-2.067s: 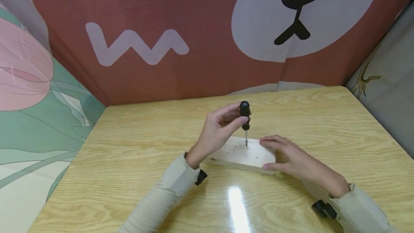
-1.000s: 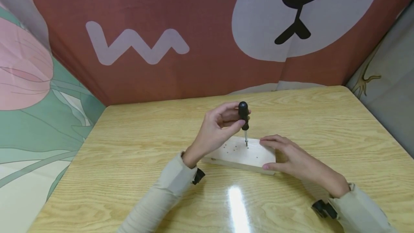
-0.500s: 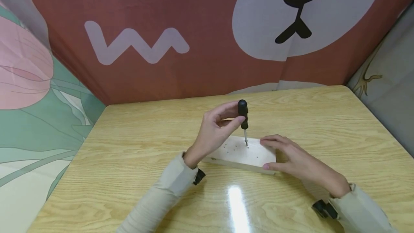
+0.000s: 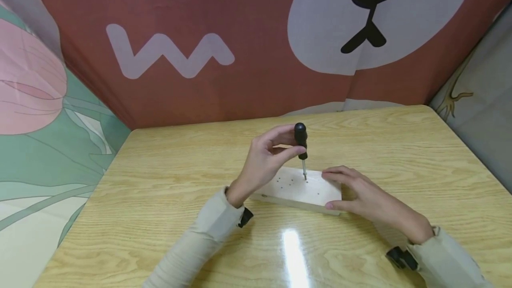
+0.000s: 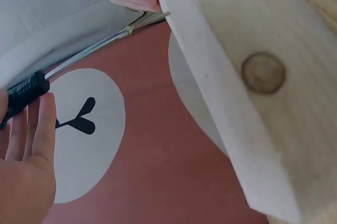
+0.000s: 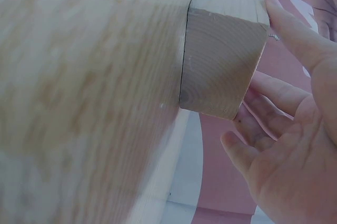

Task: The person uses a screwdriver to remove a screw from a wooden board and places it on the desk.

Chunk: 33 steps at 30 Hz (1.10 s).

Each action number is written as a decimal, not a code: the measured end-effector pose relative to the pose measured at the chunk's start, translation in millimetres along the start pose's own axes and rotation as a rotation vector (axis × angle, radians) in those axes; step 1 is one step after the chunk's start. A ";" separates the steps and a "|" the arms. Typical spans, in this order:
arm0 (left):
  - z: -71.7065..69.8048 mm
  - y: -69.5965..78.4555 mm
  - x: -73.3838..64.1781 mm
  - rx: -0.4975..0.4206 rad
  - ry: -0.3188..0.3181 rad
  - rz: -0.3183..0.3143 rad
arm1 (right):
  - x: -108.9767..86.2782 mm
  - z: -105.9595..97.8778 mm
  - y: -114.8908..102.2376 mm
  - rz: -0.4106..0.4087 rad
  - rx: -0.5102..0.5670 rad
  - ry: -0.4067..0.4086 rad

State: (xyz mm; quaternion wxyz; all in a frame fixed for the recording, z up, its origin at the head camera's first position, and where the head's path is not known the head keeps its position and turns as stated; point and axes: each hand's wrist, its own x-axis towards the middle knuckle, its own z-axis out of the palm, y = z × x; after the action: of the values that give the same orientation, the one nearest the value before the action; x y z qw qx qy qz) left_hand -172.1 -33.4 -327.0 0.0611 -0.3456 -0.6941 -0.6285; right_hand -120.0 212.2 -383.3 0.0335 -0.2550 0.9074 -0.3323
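Note:
My left hand [image 4: 262, 161] pinches the black handle of a screwdriver [image 4: 301, 136] between thumb and fingers. The tool stands almost upright, and its steel shaft meets a small screw [image 4: 306, 177] that stands up from a pale wooden block [image 4: 294, 194]. In the left wrist view the screw [image 5: 147, 22] appears brassy, with its tip at the block's face. My right hand [image 4: 362, 192] grips the block's right end, thumb at the near edge and fingers at the far edge. The block's end grain [image 6: 224, 61] shows in the right wrist view. Several small dark holes dot its top.
The block lies on a wood-grain table [image 4: 168, 217], which has a bright light reflection near the front. A red-brown cloth [image 4: 180, 101] with a cartoon muzzle hangs behind the table. Patterned cloths hang at both sides. Each wrist carries a small black camera.
My left fingers and thumb have shifted on the screwdriver handle, and its top has moved slightly left. The block and my right hand have stayed in place.

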 end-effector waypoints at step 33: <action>-3.0 -1.9 -4.0 -0.003 -0.038 0.053 | 1.3 0.5 3.0 -0.042 -0.002 0.030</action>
State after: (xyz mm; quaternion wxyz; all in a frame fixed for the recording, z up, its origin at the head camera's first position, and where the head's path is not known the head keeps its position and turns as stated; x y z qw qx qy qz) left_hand -171.2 -37.7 -330.1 0.0641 -0.3759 -0.6848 -0.6210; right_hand -122.3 213.3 -385.4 0.0127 -0.2689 0.9027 -0.3356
